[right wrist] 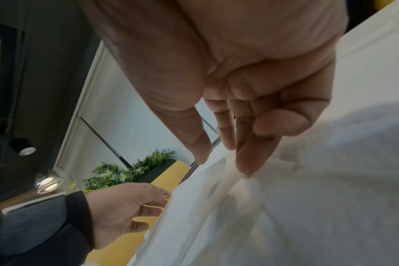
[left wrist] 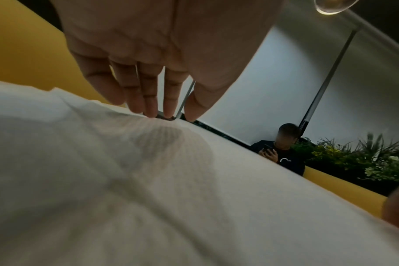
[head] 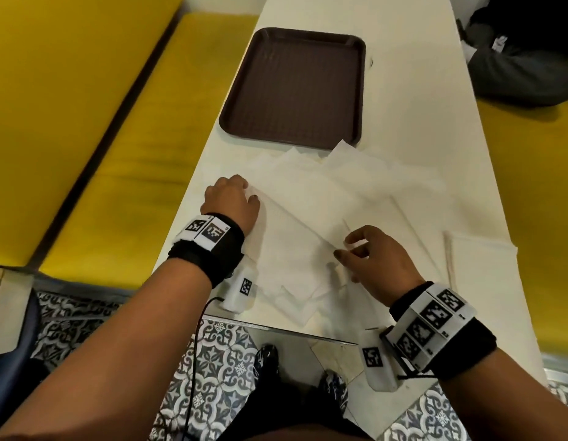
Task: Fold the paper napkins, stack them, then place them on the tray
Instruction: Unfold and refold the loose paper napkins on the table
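White paper napkins (head: pixel 311 198) are spread loosely over the counter (head: pixel 435 128), just before the bare brown tray (head: pixel 295 87). One edge is pinched by the right hand (head: pixel 378 262); another is pressed by the left hand (head: pixel 231 198), its grip released, fingertips (left wrist: pixel 148 108) extended.

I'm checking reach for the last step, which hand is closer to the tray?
Left. The left hand rests on the napkins just short of the tray's near left corner; the right hand is farther back toward the person.
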Motion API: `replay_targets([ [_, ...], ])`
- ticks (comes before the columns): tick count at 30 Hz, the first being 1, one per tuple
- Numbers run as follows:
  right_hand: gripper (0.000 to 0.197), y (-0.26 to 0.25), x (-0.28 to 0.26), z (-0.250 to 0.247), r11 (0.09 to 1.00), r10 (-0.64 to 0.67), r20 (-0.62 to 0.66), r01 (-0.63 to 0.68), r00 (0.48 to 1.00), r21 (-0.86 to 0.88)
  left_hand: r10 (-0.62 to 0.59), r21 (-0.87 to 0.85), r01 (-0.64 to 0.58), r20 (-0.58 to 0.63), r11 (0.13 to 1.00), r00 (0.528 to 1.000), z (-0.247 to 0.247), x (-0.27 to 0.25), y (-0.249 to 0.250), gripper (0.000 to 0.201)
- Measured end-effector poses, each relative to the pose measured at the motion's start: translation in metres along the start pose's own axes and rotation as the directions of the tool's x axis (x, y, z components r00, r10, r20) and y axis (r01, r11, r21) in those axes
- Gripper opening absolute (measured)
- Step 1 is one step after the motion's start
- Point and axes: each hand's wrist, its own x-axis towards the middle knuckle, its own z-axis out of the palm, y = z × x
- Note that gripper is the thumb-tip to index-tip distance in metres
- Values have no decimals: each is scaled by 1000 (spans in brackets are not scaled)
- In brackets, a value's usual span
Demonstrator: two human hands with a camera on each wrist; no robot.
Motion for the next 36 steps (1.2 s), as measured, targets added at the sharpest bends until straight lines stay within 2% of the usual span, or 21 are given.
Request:
replay_targets([
  [3, 22, -5, 1, 2, 999, 27, -9, -27, 1000, 44, -5, -32, 6, 29, 999, 1000, 3, 8, -4, 34],
  [12, 19, -14, 1, 9, 987, 56, -44, -49, 997, 150, -59, -317, 88, 101, 944, 993, -1, 17, -8, 23],
  [18, 16, -16, 4, 12, 984, 36, -116, -14, 993, 178, -25, -380, 53, 79, 923, 997, -10, 20, -11, 14],
  [24, 10, -15, 5, 9, 981, -3, -178, 37, 984, 190, 22, -567, 23, 72, 823, 997, -28, 18, -17, 8],
  [27, 5, -15, 5, 6, 990, -19, -201, 47, 979, 136, 82, -663, -37, 37, 747, 996, -41, 14, -17, 7],
  [30, 15, -20, 5, 4, 998, -63, -233, 62, 971, -11, 178, -703, -136, -14, 698, 984, -54, 8, -10, 8],
  [33, 28, -33, 8, 3, 964, -232, -275, 182, 933, -195, 271, -707, -222, -45, 672, 962, -65, 2, 3, 9],
  [36, 31, -55, 13, 5, 926, -353, -233, 302, 906, -229, 330, -718, -277, -69, 638, 941, -71, -3, 14, 9],
])
